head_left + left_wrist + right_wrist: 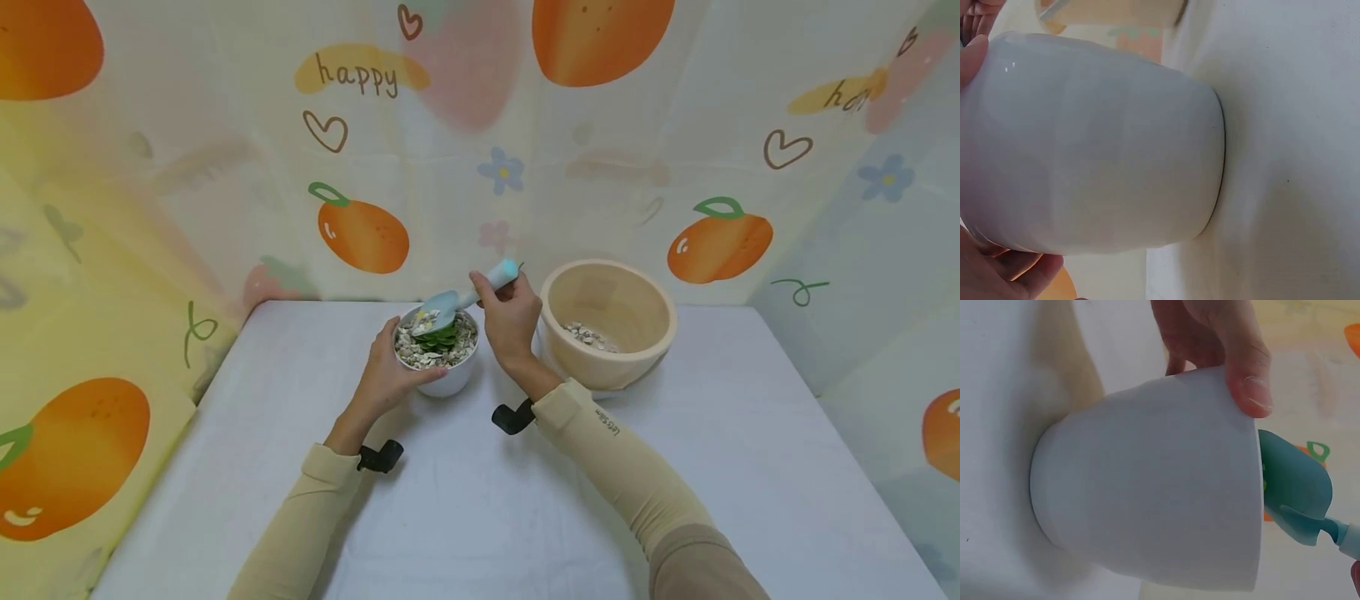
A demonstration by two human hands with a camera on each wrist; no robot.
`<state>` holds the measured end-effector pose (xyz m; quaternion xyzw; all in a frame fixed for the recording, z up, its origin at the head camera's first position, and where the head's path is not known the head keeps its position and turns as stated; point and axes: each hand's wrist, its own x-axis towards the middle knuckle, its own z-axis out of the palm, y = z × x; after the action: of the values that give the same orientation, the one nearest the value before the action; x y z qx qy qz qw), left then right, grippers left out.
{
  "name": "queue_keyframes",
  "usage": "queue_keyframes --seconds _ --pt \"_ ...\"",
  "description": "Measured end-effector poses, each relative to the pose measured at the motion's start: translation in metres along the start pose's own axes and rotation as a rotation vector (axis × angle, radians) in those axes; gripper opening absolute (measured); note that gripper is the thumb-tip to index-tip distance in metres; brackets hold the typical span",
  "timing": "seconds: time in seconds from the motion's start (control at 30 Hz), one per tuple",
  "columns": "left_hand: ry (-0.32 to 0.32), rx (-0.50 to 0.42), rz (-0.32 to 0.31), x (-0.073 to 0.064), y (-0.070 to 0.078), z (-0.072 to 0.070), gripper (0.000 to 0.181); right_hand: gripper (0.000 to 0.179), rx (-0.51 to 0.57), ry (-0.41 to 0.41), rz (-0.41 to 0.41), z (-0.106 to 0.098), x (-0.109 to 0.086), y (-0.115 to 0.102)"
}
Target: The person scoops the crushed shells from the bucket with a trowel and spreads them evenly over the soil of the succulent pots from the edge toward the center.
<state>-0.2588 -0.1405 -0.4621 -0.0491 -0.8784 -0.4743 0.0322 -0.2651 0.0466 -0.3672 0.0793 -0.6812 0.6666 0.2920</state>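
A small white flower pot [448,384] stands on the table, filled with pale gravel [414,353] around a green succulent [438,340]. My left hand [384,373] grips this pot from the left, thumb along its near rim and fingers round the far side. Above the rim, my right hand [513,321] pinches the handle of a light blue trowel [446,305]. Its blade tilts down over the plant, with pale stones on it. In the right wrist view the trowel blade [1297,484] is right at the pot's mouth, and the left thumb [1250,387] presses the pot's edge.
Just right of my right hand stands a large beige pot [645,354] with some pale gravel [590,337] in its bottom. A white cloth covers the table [450,517]. Behind it hangs a printed curtain [600,208], close to the table's back edge.
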Motion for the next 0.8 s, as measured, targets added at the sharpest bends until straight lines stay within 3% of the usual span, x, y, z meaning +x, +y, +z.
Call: queue_keyframes --seconds 0.17,0.47,0.8 --pt "-0.022 0.023 -0.015 -0.001 0.001 -0.002 0.120 0.020 0.022 -0.019 0.000 0.001 -0.002 0.004" --pt "-0.153 -0.014 -0.013 0.010 -0.005 -0.014 0.123 0.019 0.016 -0.013 0.006 0.001 -0.003 0.006" --pt "-0.151 -0.032 -0.004 0.012 -0.007 -0.013 0.119 0.025 -0.036 -0.008 -0.037 0.009 0.007 0.032"
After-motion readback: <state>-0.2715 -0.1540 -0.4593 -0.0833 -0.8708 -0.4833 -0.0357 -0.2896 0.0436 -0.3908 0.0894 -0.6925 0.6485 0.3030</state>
